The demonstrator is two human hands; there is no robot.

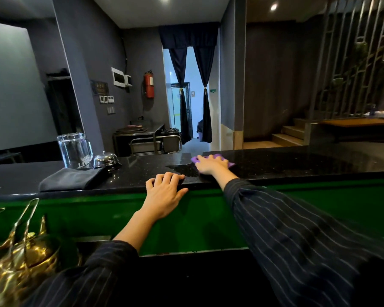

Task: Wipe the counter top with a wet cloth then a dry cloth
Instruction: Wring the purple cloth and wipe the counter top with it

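Left grip [164, 191] rested released on the near edge of the bench [297, 167]. Folded dark cloth [71, 179] lay leftward, untouched. Farther in, right grip [210, 165] pressed flat, unclenched, on the purple cloth [195, 159] mid-bench. Judged soft, limp, light: best held under the palm, centrally.

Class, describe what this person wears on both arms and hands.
The left sleeve and right sleeve are dark with thin pale pinstripes; the left ends mid-forearm, the right at the wrist. The left hand and right hand are bare: no gloves, rings or watch.
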